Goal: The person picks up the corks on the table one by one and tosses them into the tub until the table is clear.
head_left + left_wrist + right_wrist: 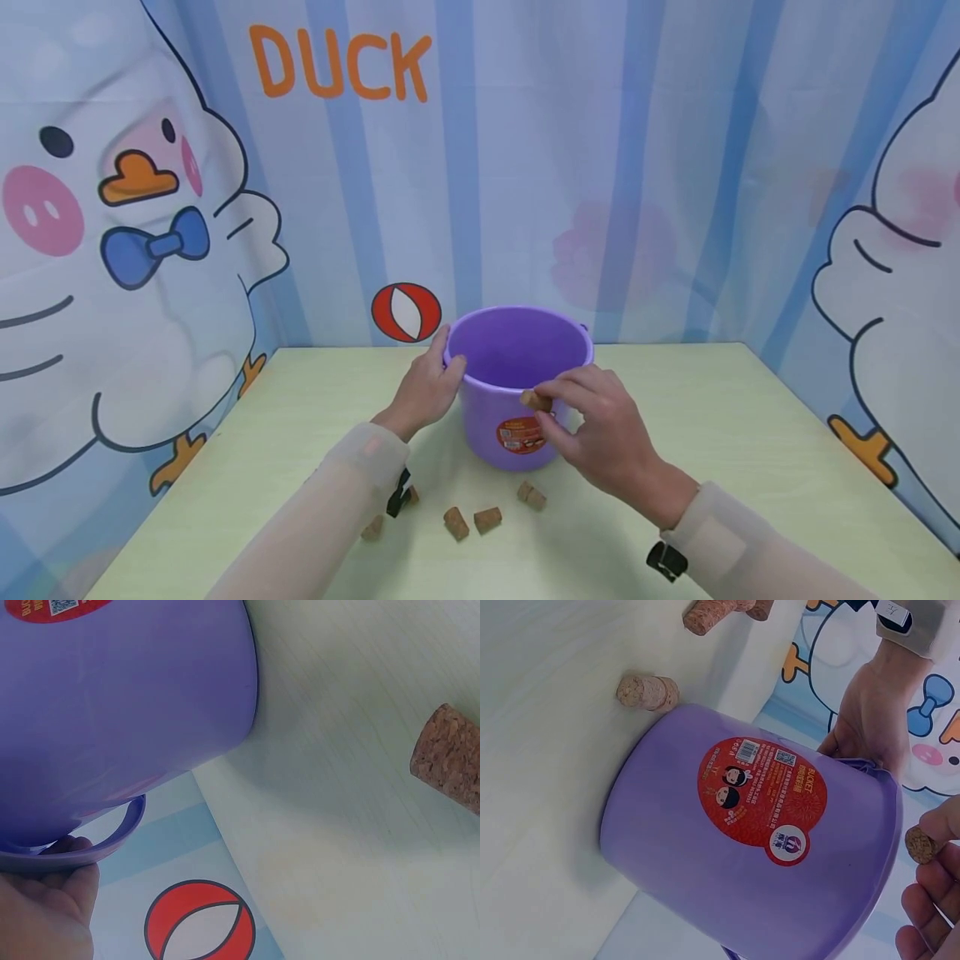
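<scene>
A purple bucket [487,425] with a red label stands upright on the table. On its left side my left hand [423,387] grips the rim, fingers hooked round the edge beside the handle [124,829]. My right hand [611,429] pinches a cork [536,402] between thumb and fingers, level with the near rim and just outside it. In the right wrist view the pinched cork [920,845] appears end-on beside the rim. The bucket's bottom inside is hidden from the head view.
Several corks lie on the table before the bucket, among them a two-toned cork [532,496], a middle cork [487,521] and a tilted cork [455,523]. Another cork [372,528] is partly behind my left sleeve. A duck-printed curtain [517,167] hangs behind the pale table [675,400].
</scene>
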### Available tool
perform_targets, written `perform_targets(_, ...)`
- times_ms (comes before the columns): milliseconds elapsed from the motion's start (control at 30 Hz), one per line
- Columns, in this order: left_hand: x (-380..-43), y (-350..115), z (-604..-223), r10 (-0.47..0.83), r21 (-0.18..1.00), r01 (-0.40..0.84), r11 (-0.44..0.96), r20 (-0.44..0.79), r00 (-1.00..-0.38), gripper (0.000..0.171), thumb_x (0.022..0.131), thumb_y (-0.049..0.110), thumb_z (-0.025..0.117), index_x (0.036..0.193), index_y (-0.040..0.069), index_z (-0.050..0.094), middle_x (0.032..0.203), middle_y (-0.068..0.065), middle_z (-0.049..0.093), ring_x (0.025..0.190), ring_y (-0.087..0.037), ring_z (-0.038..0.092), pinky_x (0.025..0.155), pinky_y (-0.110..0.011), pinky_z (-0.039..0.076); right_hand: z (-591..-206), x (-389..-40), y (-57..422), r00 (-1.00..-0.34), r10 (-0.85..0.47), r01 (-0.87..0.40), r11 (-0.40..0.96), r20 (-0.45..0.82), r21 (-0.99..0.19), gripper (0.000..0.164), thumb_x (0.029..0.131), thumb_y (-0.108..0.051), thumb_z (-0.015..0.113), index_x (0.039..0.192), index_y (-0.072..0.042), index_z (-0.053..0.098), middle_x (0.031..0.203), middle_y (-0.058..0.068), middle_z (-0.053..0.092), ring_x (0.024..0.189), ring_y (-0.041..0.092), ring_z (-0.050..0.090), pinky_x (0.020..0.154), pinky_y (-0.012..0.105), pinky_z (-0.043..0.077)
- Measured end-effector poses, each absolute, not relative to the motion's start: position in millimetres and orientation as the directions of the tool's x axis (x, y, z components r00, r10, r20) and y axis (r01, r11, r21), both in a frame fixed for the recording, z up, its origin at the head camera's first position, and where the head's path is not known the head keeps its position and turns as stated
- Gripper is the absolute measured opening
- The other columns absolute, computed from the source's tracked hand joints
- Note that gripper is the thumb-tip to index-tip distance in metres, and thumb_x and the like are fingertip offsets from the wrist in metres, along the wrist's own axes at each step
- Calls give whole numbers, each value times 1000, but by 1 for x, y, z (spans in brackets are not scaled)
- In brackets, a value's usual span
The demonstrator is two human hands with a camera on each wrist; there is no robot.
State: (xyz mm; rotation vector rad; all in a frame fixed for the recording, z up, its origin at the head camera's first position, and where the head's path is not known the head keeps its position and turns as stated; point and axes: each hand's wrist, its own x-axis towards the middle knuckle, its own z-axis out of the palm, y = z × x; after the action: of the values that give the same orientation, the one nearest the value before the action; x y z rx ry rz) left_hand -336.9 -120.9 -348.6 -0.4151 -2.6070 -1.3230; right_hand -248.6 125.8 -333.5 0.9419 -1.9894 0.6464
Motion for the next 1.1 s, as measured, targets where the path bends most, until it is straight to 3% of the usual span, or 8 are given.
perform_targets(467, -337, -121, -349, 166, 750, 340, 567, 300, -939, 68, 105, 31, 39, 165, 10, 15, 161, -11, 40, 145, -30, 43, 116, -51, 38, -326, -253, 125, -348, -371, -786, 616, 861, -52, 24, 75, -4, 87, 97, -7, 78, 88, -1, 73, 84, 17, 63, 70, 37, 49)
perform_targets(1100, -337, -122, -350, 166, 747, 344, 568, 306, -937, 68, 104, 31, 39, 165, 10, 16, 160, -11, 42, 144, -30, 44, 116, -52, 38, -315, -263, 126, -392, -368, -765, 640, 843, -76, 21, 79, -7, 86, 98, -4, 78, 88, 3, 73, 85, 22, 64, 77, 42, 52)
